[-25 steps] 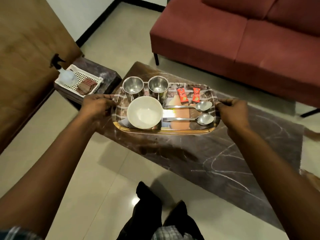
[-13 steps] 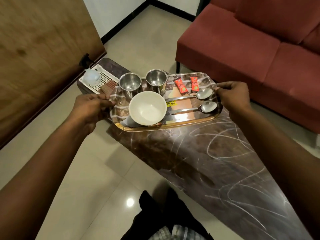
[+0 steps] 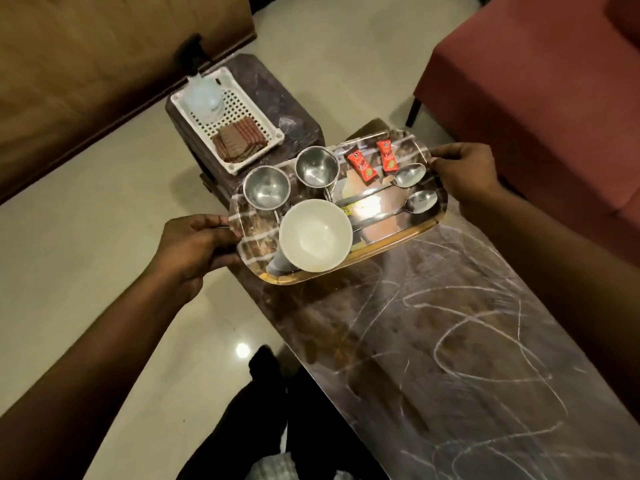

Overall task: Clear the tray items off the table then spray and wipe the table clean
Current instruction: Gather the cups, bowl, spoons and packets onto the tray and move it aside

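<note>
Near: chalk-scribbled dark marble bench [image 3: 467,358]. Left hand [image 3: 194,244] and right hand [image 3: 464,174] each clamped on end of mirrored rectangular steel tray [image 3: 391,237], over bench's far-left end. Risk: tilt slides white round bowl [image 3: 315,235], steel cups, spoons off.

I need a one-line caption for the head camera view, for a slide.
Both hands, left hand and right hand, hold a steel tray of cups, bowl, spoons and sachets over the scribbled marble table.

The bowl [image 3: 315,235] sits on the tray [image 3: 398,233] nearest the left hand [image 3: 194,242]. Two cups [image 3: 266,187] stand behind it, and spoons [image 3: 420,201] and sachets [image 3: 362,165] lie toward the right hand [image 3: 465,171].
</note>
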`<state>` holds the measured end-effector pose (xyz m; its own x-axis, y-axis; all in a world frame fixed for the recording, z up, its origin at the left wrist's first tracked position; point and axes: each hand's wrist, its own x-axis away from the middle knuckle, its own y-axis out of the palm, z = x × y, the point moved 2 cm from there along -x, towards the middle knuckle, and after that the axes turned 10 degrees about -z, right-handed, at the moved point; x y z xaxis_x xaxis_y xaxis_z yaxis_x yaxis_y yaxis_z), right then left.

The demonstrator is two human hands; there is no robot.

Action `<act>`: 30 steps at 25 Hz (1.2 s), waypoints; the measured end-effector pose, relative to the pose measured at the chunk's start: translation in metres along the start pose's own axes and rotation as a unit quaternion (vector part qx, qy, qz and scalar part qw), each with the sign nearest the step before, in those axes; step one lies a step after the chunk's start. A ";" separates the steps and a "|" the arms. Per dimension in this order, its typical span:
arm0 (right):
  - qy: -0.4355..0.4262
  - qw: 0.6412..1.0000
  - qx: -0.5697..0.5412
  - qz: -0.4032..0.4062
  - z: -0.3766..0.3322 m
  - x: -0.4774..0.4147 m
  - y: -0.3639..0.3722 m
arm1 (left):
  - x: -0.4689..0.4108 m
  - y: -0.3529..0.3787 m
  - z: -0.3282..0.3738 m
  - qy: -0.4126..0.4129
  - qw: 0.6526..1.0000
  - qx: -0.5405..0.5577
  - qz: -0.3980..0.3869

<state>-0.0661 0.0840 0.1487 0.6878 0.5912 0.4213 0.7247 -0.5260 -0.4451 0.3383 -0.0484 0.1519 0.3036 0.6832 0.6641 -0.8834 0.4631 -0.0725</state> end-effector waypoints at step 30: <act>0.003 0.986 0.126 -0.108 0.102 -0.211 0.139 | -0.212 0.038 -0.167 -0.098 0.991 0.092 -0.005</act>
<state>-0.1150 -0.0516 -0.0834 0.5196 0.6693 0.5312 0.8211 -0.2191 -0.5270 0.3000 -0.0812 -0.1163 0.2544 0.5482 0.7967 -0.9361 0.3464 0.0606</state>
